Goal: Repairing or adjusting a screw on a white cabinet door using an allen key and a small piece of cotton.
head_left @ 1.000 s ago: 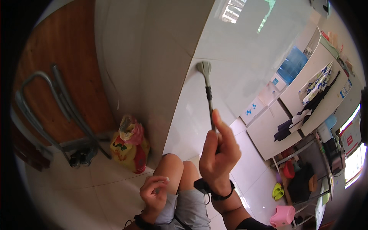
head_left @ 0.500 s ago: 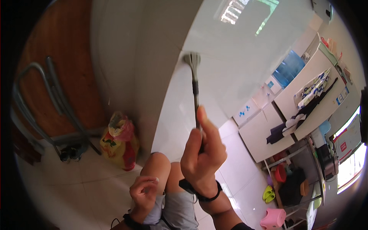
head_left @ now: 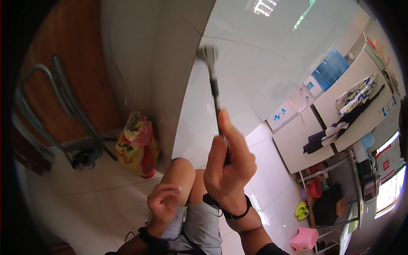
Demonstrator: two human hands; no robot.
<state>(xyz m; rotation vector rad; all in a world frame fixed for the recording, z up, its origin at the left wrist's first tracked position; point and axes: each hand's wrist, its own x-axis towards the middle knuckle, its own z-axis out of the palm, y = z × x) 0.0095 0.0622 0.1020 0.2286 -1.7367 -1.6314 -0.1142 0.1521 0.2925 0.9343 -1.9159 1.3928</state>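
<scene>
The left hand (head_left: pixel 163 202) rests on a bare knee (head_left: pixel 180 170), fingers loosely curled and holding nothing. Just beside it, the right hand (head_left: pixel 227 170) (a dark band at its wrist) has its fingers clamped round a thin dark-handled brush (head_left: pixel 214 91), whose pale bristle head, well beyond the fingertips, touches the white tiled wall (head_left: pixel 238 55). Further left sits a yellow-and-red plastic bag (head_left: pixel 136 146).

Brush (head_left: pixel 213 85) up in the right hand (head_left: pixel 227 170), head against the wall (head_left: pixel 238 55). Left hand (head_left: pixel 163 202) lower, over the knees (head_left: pixel 182 170). Bag (head_left: pixel 137 144) on the floor (head_left: pixel 85 195) left of the knees, folded frame (head_left: pixel 63 114) further left. Cabinets (head_left: pixel 323 110) off right.
</scene>
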